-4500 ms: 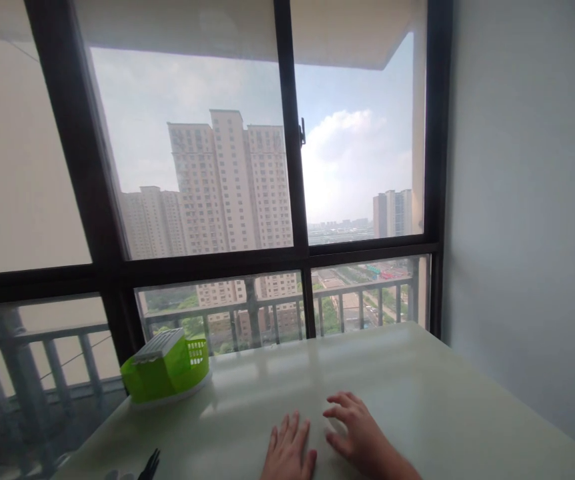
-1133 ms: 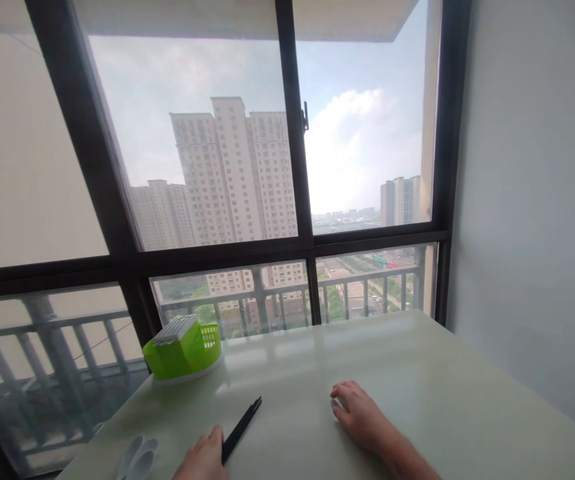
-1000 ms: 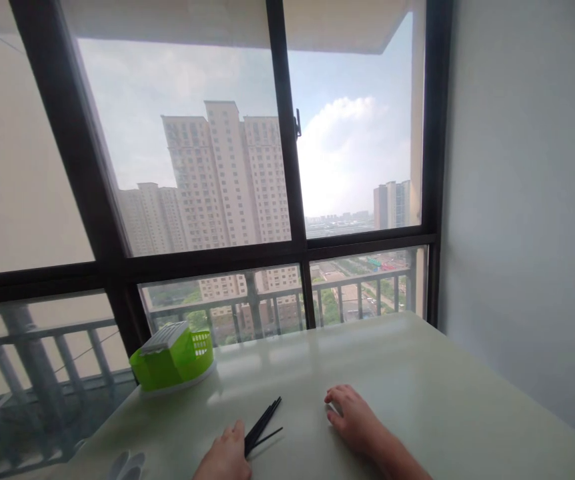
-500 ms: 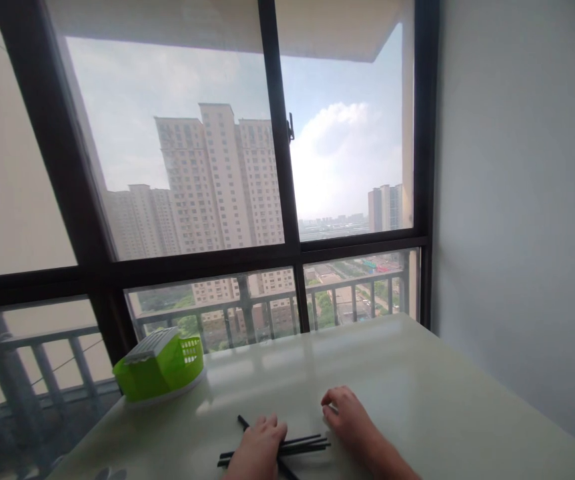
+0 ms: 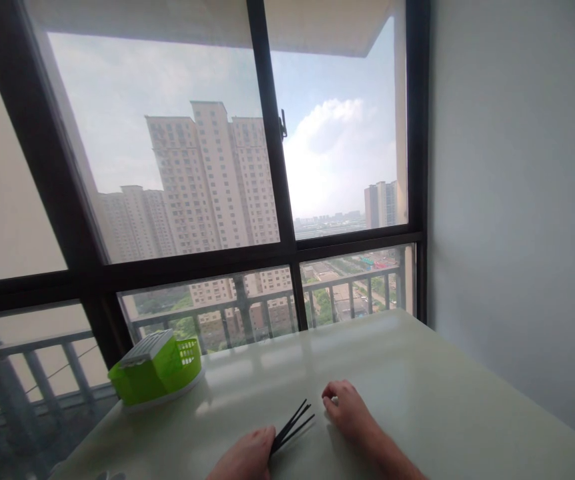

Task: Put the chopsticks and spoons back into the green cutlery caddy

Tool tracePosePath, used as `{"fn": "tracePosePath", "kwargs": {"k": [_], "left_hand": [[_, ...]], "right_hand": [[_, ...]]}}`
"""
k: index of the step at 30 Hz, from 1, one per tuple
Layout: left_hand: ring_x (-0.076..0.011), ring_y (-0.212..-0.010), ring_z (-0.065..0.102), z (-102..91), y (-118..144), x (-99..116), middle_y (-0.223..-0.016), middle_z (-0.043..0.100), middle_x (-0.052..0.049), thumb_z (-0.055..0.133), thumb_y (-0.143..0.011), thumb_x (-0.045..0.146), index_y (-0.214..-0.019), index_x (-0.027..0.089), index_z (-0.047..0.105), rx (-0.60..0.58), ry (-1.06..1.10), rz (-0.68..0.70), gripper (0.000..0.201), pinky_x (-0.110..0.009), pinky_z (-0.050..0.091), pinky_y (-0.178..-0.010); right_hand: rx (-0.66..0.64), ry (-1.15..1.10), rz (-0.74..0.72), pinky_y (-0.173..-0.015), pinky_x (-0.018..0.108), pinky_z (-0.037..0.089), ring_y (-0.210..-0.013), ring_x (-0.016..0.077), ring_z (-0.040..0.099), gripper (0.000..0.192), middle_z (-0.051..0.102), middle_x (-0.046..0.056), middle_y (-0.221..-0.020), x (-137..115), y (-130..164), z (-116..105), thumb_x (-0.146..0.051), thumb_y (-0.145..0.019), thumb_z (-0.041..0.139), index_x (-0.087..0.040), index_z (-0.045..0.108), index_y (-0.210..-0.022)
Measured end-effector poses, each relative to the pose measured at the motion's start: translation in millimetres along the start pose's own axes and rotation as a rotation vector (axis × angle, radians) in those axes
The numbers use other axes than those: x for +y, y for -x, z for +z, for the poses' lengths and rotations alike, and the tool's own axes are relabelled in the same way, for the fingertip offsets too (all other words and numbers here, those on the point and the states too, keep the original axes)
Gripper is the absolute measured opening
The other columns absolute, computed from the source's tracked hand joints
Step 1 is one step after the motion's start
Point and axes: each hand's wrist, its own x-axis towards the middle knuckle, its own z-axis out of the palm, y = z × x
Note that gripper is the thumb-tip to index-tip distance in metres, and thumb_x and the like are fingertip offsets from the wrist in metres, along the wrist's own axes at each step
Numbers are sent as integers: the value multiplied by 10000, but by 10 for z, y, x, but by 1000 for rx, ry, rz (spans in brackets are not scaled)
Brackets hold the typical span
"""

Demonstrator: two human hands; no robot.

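Observation:
Several thin black chopsticks (image 5: 292, 425) stick out from my left hand (image 5: 248, 455), which is closed around their thicker ends at the bottom of the view. Their slim tips fan apart and point up and to the right. To the right of those tips, my right hand (image 5: 347, 408) hovers at or rests on the table; which one I cannot tell. Its fingers curl in toward the thumb with a small gap between them, and nothing shows inside it.
A pale, glossy table (image 5: 397, 360) reaches to the window. At its far left stands a green basket (image 5: 160, 367) with a grey lid. Dark window frames (image 5: 207, 259) edge the back, and a white wall (image 5: 517, 233) borders the right side. Grey round shapes (image 5: 110, 476) peek in at bottom left.
My left hand has closed on the chopsticks, which lay crossed under it, and turned them so their tips point up and right. My right hand has hardly moved. The view has shifted slightly.

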Motion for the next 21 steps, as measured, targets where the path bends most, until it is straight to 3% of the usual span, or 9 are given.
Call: {"fn": "tracePosePath", "kwargs": {"k": [3, 6, 10, 13, 16, 18, 21], "left_hand": [[-261, -1204, 631, 36, -41, 16, -1275, 686, -118, 490, -775, 75, -1147, 192, 646, -1, -21, -15, 420, -321, 445, -1024], [-240, -1112, 693, 89, -103, 40, -1199, 729, -111, 380, -937, 122, -1236, 213, 579, 19, 35, -83, 370, -308, 477, -931], [-215, -941, 741, 126, -168, 206, -978, 765, -52, 311, -1046, 270, -1173, 261, 537, 214, 233, -141, 260, -255, 478, -778], [-219, -852, 728, 132, -201, 489, -893, 746, -42, 309, -1045, 457, -1118, 243, 561, 435, 508, -113, 338, -266, 510, -758], [-281, -996, 724, 192, -266, 833, -1019, 764, -92, 377, -963, 657, -1210, 200, 597, 567, 756, -59, 564, -332, 562, -858], [-327, -1115, 701, 274, -327, 1032, -1108, 765, -124, 406, -922, 701, -1255, 201, 629, 522, 841, -32, 640, -379, 572, -929], [-354, -1170, 680, 416, -406, 1218, -1157, 764, -140, 425, -910, 670, -1214, 246, 700, 360, 857, -6, 590, -415, 582, -963]], "right_hand": [[2, -1, 3, -921, 282, 416, -1002, 209, 626, 199, 744, 56, -944, -10, 1, 2, -224, -898, 557, -194, 754, -901], [27, -3, 21, -911, 282, 420, -1002, 212, 634, 208, 744, 64, -956, -30, -4, -5, -247, -910, 549, -194, 750, -903], [82, -144, 40, -892, 318, 449, -947, 229, 654, 275, 744, 87, -928, -144, -1, -130, -347, -942, 523, -183, 738, -891], [-110, -582, -63, -930, 346, 482, -1024, 247, 673, 342, 752, 98, -1035, -382, 66, -347, -425, -917, 568, -174, 727, -1086], [-372, -904, -213, -1022, 381, 465, -1166, 268, 636, 546, 707, 93, -1229, -731, 208, -578, -489, -867, 673, -216, 632, -1339], [-348, -825, -267, -1000, 369, 472, -1125, 260, 642, 516, 702, 76, -1220, -943, 322, -673, -521, -881, 688, -247, 649, -1316], [-128, -540, -307, -916, 327, 483, -995, 223, 654, 364, 719, 59, -1070, -1084, 465, -691, -539, -984, 558, -234, 717, -1102]]}}
